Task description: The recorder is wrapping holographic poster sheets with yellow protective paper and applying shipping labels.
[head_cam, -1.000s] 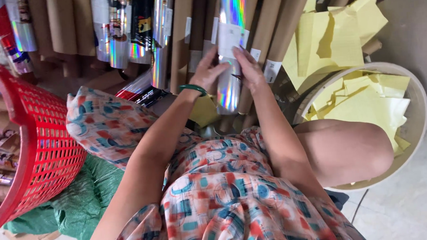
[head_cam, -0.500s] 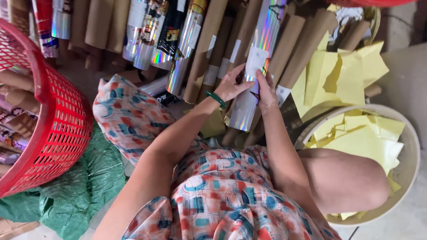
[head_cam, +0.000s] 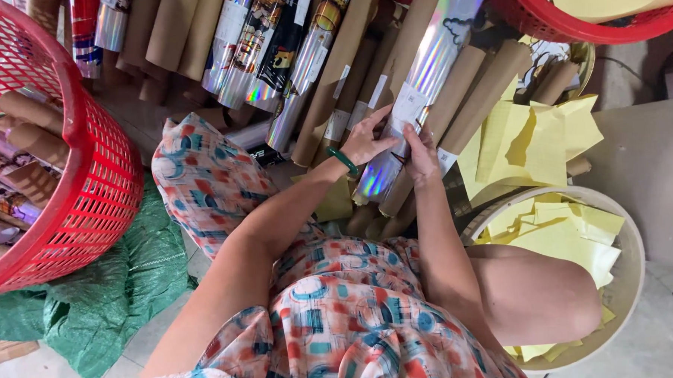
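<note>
A long roll of shiny holographic silver foil [head_cam: 431, 74] leans over a stack of brown cardboard tubes [head_cam: 475, 95]. My left hand [head_cam: 366, 142], with a green bangle at the wrist, holds the roll's lower part from the left. My right hand [head_cam: 423, 152] presses on the same roll from the right, near a white label stuck on it. Both hands grip the roll near its lower end.
More foil rolls and brown tubes [head_cam: 272, 57] lean at the back. A red basket [head_cam: 90, 183] with rolls stands left above a green sack [head_cam: 116, 293]. A round tub [head_cam: 638, 275] with yellow paper sheets sits right; another red basket [head_cam: 569, 24] is top right.
The view has moved closer and tilted; the holographic roll now lies further up and right, and both hands stay closed on it, shifted slightly along its lower part.
</note>
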